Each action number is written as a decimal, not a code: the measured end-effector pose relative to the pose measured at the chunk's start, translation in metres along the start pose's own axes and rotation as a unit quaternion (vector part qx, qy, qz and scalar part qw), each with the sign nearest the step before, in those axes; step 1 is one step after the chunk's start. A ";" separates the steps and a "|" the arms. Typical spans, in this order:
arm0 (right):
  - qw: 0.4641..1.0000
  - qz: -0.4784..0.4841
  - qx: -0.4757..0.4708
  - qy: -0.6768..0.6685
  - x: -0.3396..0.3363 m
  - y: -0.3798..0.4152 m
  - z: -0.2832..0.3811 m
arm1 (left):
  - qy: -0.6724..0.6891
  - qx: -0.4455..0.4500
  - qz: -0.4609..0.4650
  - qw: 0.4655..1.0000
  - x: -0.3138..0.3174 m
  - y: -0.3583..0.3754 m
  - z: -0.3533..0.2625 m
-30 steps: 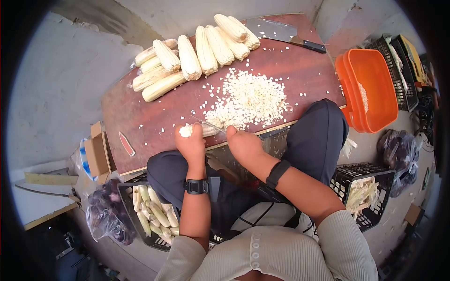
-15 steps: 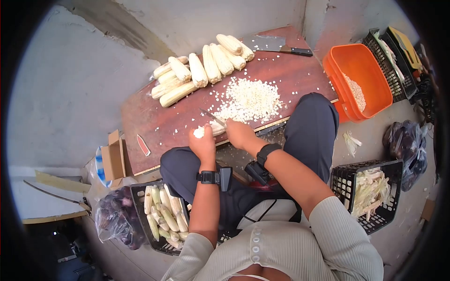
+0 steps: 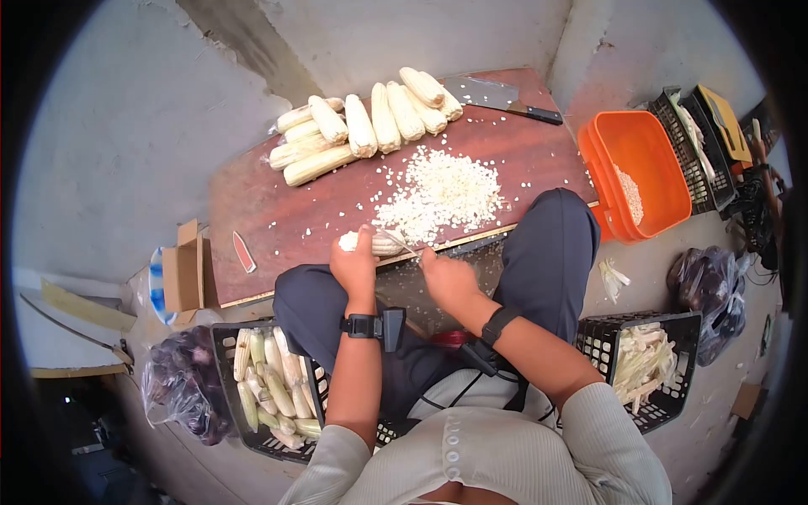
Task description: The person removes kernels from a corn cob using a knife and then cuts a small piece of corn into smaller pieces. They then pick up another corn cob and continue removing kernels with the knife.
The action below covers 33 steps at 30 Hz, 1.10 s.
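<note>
At the near edge of the reddish table (image 3: pixel 337 198), my left hand (image 3: pixel 354 268) is closed around a corn cob (image 3: pixel 387 245) lying on its side. My right hand (image 3: pixel 450 282) grips a small knife (image 3: pixel 399 240), its handle hidden in my fist and its blade at the cob. Just beyond lies a loose pile of cut white kernels (image 3: pixel 442 195). Several whole peeled cobs (image 3: pixel 362 126) lie stacked along the table's far side.
A cleaver (image 3: pixel 497 97) lies at the back right. An orange bin (image 3: pixel 673 177) holding kernels stands to the right. Black crates of corn (image 3: pixel 223 362) and husks (image 3: pixel 690 370) flank my legs. A small red-and-white blade-shaped item (image 3: pixel 244 252) lies on the table's left.
My right hand has drawn back from the cob towards my body, and the knife blade has turned across the cob. My left hand still holds the cob. The whole view has shifted slightly.
</note>
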State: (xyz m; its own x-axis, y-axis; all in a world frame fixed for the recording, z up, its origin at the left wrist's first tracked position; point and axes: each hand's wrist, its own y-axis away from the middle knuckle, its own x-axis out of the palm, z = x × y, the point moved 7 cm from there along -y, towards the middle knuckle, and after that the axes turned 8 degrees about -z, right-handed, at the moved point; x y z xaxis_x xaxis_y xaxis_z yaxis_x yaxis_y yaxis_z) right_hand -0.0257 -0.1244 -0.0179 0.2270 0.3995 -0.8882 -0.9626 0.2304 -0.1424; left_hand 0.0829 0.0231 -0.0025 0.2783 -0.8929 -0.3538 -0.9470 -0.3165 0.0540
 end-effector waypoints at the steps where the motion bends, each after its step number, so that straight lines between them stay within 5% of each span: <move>1: 1.000 0.012 0.002 -0.003 0.004 0.001 -0.003 | 0.000 -0.004 -0.004 1.000 0.000 0.000 0.001; 18: 0.985 0.166 0.035 0.016 0.039 -0.035 -0.007 | 0.028 -0.022 0.003 0.999 0.016 -0.016 0.012; 24: 0.980 0.150 0.121 -0.042 0.053 -0.061 -0.004 | -0.025 0.089 -0.016 0.996 0.019 -0.004 -0.003; 27: 0.982 0.166 0.071 -0.059 0.042 -0.065 -0.012 | 0.056 -0.039 0.005 0.998 0.015 -0.011 0.009; 33: 0.973 0.106 0.097 -0.178 0.035 -0.070 -0.034 | 0.120 -0.068 0.061 0.989 0.017 -0.009 0.022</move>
State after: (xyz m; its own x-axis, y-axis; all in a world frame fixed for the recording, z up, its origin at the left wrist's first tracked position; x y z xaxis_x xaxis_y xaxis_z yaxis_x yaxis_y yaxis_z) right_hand 0.0442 -0.1562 -0.0538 0.0970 0.7311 -0.6754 -0.9550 0.2594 0.1436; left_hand 0.0925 0.0174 -0.0295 0.2088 -0.9721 -0.1069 -0.9502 -0.2276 0.2131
